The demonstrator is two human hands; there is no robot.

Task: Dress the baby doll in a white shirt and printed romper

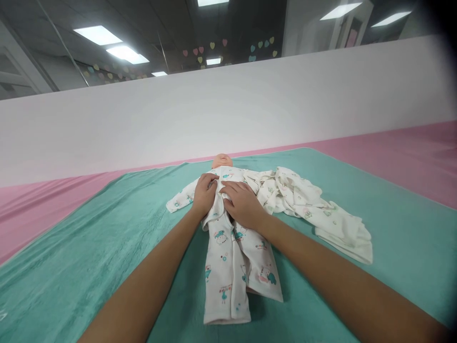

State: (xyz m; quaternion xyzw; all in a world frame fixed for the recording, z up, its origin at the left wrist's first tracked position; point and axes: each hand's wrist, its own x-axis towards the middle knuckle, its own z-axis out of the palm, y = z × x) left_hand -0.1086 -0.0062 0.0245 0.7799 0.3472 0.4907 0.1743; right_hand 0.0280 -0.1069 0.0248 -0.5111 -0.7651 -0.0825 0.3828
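Observation:
A baby doll (222, 161) lies on its back, its head at the far end. It wears a white printed baby top (225, 172) and matching baby pants (223, 267), whose legs stretch toward me. My left hand (206, 193) rests on the left of the top's front, fingers bent and closed on the cloth near the middle edge. Across from it, my right hand (244, 202) lies over the chest and belly, fingers stretched out and thumb apart, touching the top. The fingertips' exact hold on the cloth is partly hidden. One sleeve spreads out to the left.
A crumpled white printed baby garment (303, 195) lies right of the doll. Everything sits on a green blanket (135, 224) over a pink cover (403, 152). Beyond stands a low white wall (221, 109) with dark glass (235, 28) above it, bearing paper hearts.

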